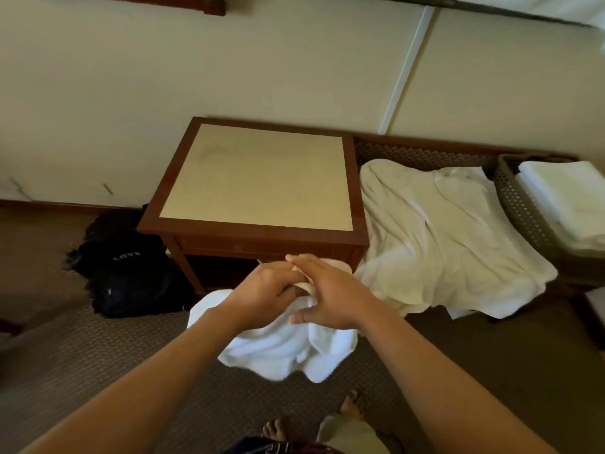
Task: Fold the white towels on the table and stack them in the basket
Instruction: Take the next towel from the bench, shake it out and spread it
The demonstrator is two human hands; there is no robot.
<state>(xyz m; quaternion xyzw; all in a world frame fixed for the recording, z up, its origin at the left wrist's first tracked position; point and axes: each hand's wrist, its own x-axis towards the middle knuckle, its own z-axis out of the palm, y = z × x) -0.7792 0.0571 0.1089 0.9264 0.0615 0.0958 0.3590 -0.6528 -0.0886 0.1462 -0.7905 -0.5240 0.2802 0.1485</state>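
Both hands, left hand & right hand, pinch limp white towel; soft, light—grab corners.

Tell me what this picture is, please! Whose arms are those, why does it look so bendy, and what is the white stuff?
There is no machine here. A person wears a camera on their head, so you see what they see, looking down at their own arms. The wide lens makes the room look curved.

The left hand and the right hand are close together, both holding a white towel that hangs down in front of them, over the carpet. The left hand's fingers curl round the cloth; the right hand pinches it.

Behind the hands stands a small wooden table. To its right a bigger crumpled white towel lies spread out. At the far right sits a brown basket with folded towels stacked inside. A black bag rests on the floor on the left, and the person's bare feet show at the bottom.
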